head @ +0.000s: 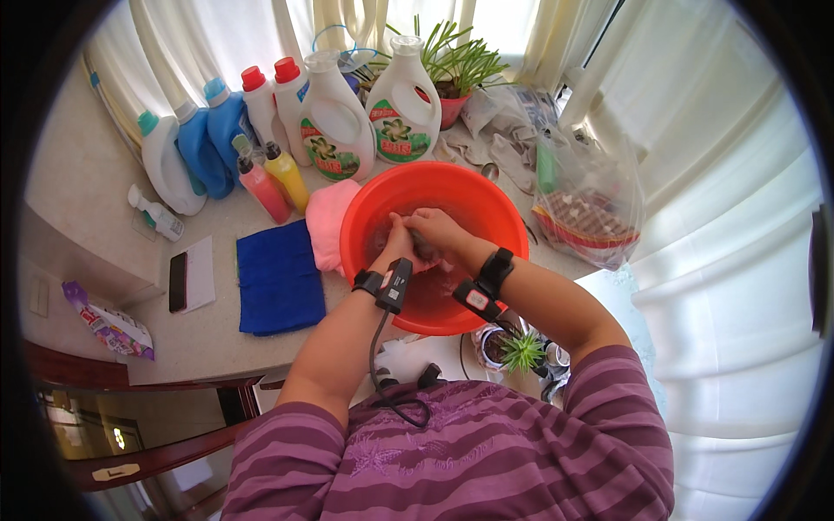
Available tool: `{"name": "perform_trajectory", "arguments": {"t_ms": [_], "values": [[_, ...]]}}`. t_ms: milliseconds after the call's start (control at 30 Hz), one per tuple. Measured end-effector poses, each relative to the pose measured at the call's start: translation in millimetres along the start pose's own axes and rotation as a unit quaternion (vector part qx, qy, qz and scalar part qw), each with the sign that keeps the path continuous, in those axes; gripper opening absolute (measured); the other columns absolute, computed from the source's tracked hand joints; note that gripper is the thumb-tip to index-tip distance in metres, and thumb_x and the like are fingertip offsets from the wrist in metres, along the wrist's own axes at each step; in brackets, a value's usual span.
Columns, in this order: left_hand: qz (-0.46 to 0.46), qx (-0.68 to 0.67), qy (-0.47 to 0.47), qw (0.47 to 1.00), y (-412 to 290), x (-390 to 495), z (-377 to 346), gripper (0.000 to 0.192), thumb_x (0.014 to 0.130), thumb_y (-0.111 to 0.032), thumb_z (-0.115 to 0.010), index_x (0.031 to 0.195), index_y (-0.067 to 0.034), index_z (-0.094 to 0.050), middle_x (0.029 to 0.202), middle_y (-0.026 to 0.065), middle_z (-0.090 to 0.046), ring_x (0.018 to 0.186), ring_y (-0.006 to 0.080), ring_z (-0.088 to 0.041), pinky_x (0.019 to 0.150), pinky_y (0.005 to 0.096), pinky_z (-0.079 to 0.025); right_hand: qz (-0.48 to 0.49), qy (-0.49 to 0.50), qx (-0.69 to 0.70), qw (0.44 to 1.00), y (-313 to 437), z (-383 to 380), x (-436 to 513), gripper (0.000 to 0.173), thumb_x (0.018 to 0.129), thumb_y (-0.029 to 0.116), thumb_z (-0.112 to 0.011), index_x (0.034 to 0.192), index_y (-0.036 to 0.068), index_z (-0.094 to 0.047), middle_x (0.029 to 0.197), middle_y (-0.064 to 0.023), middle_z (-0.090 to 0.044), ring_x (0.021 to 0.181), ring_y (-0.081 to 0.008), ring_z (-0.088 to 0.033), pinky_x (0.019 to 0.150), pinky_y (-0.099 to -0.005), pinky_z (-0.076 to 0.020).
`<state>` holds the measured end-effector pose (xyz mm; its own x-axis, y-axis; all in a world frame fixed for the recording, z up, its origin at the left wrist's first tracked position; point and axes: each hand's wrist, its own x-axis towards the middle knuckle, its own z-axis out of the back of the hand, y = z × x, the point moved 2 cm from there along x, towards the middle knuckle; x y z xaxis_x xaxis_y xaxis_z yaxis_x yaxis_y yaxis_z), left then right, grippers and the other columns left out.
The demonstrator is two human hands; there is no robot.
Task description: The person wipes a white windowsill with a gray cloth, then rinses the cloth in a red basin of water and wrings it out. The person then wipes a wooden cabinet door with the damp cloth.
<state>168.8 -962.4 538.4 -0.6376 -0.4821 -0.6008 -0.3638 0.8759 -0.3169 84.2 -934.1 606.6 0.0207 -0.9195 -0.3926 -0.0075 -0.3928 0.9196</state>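
Both hands are together inside a red plastic basin holding cloudy water. My left hand and my right hand grip a dark greyish wet item, which looks like a small cloth. Fingers and water hide most of it, so its shape is unclear. The thumbs and fingertips nearly meet near the basin's middle. A pink towel lies bunched against the basin's left side, and a folded blue cloth rests flat farther left.
Several detergent bottles line the back, with pink and yellow spray bottles in front. A potted plant and plastic bag stand behind and right. A phone lies left; a small succulent sits near me.
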Motion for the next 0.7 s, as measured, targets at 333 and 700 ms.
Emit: {"name": "perform_trajectory", "arguments": {"t_ms": [333, 700], "values": [[-0.067, 0.066, 0.046, 0.994, -1, 9, 6, 0.036, 0.094, -0.041, -0.043, 0.106, -0.011, -0.058, 0.098, 0.009, -0.064, 0.08, 0.028, -0.062, 0.061, 0.0459, -0.05, 0.201, -0.102, -0.295, 0.929, -6, 5, 8, 0.031, 0.087, 0.029, -0.057, 0.079, -0.001, -0.063, 0.075, -0.0231, -0.062, 0.072, -0.0395, -0.062, 0.067, -0.0461, -0.0489], [-0.145, 0.105, -0.177, 0.968, -8, -37, -8, 0.037, 0.097, -0.036, -0.04, 0.127, -0.016, -0.046, 0.133, 0.0083, -0.043, 0.117, 0.0306, -0.043, 0.097, 0.0551, -0.034, 0.101, -0.279, -0.357, 0.886, -60, 91, 61, 0.027, 0.084, 0.026, -0.061, 0.095, 0.002, -0.061, 0.093, -0.0241, -0.065, 0.088, -0.0386, -0.063, 0.076, -0.0455, -0.0498]]}}
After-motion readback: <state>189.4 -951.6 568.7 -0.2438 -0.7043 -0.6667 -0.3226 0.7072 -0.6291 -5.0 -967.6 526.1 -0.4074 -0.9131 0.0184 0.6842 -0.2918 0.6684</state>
